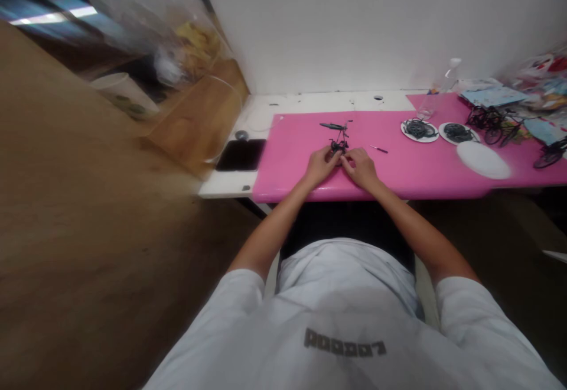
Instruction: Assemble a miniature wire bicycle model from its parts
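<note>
On the pink mat, a small black model bicycle lies in front of me, its handlebar end pointing away and one wheel seen edge-on. My left hand is closed on the near end of the bicycle, thumb and fingers pinching it. From the other side, my right hand pinches the same near end, its fingertips almost meeting the left ones. The fingers hide the exact part gripped. To the right of my right hand lies a small screwdriver.
Two white plates of black parts stand on the right, near a blank white oval plate. Beyond are several model bicycles, a clear bottle and plastic packets. A black tablet-like slab lies left; a white wall rises behind.
</note>
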### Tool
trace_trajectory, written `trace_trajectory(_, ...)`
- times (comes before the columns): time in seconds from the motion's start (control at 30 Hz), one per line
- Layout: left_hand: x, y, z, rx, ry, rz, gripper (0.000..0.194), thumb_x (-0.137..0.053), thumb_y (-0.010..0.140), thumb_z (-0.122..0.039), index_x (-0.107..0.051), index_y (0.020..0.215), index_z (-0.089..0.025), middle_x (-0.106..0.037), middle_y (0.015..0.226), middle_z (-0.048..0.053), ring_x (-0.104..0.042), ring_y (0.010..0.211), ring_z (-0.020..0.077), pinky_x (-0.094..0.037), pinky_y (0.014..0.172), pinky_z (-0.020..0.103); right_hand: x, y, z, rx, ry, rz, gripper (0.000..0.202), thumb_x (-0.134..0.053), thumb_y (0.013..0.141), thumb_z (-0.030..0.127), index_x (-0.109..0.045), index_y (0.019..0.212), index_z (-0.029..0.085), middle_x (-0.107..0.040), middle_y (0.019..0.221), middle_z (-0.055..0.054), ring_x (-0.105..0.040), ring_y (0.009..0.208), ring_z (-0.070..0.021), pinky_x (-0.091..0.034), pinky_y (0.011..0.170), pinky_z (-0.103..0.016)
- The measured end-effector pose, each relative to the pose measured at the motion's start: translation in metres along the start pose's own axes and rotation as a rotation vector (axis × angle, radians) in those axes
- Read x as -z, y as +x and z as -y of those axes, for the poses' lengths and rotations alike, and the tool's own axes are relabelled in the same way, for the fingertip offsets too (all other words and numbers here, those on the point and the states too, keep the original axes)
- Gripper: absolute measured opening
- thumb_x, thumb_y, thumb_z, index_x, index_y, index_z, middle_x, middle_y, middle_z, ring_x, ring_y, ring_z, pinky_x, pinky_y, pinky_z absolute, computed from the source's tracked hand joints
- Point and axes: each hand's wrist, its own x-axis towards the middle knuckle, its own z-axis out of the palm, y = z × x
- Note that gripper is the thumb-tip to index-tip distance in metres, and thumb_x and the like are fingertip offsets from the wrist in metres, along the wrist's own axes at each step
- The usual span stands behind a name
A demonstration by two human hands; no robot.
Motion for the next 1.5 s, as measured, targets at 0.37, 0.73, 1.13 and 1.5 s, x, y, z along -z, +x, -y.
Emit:
trace_trajectory(0.37, 0.001, -0.001, -0.003, -0.004, 0.004, 0.01, 0.039, -0.069, 0.107, -0.053, -0.083, 0.11, -0.017, -0.078, 0.082, 0.006, -0.061, 0.067, 0.0169, -0.044, 0.067, 0.03, -0.002, 0.0, -0.004, 0.016, -0.031, 0.052, 0.039, -0.049, 0.114, 0.051, -0.07, 0.092, 0.027, -0.076, 0.099, -0.013, -0.065, 0.104, -0.0339, -0.056, 0.088, -0.049)
trace_trajectory(0.73, 0.001, -0.001, -0.004, 0.005, 0.024, 0.022, 0.038, -0.068, 0.108, -0.053, -0.082, 0.111, -0.017, -0.079, 0.083, 0.006, -0.062, 0.068, 0.017, -0.045, 0.068, 0.03, -0.001, 0.0, -0.001, 0.006, -0.064, 0.098, 0.034, -0.049, 0.113, 0.044, -0.069, 0.093, 0.025, -0.076, 0.102, -0.015, -0.065, 0.106, -0.0343, -0.056, 0.088, -0.048)
trace_trajectory(1.13, 0.002, -0.002, -0.007, 0.006, 0.048, 0.032, 0.033, -0.068, 0.11, -0.046, -0.081, 0.111, -0.016, -0.079, 0.085, 0.007, -0.064, 0.071, 0.017, -0.044, 0.069, 0.03, 0.003, 0.001, 0.007, -0.071, -0.096, 0.108, 0.027, -0.052, 0.112, 0.041, -0.071, 0.103, 0.024, -0.079, 0.114, -0.016, -0.067, 0.114, -0.0357, -0.055, 0.094, -0.049)
trace_trajectory(1.5, 0.002, -0.001, -0.007, 0.018, 0.06, 0.034, 0.032, -0.069, 0.109, -0.045, -0.081, 0.108, -0.015, -0.079, 0.086, 0.007, -0.064, 0.07, 0.0163, -0.045, 0.069, 0.03, 0.004, 0.002, 0.007, -0.061, -0.116, 0.134, 0.037, -0.047, 0.114, 0.045, -0.07, 0.092, 0.025, -0.076, 0.105, -0.016, -0.063, 0.111, -0.0351, -0.053, 0.093, -0.048)
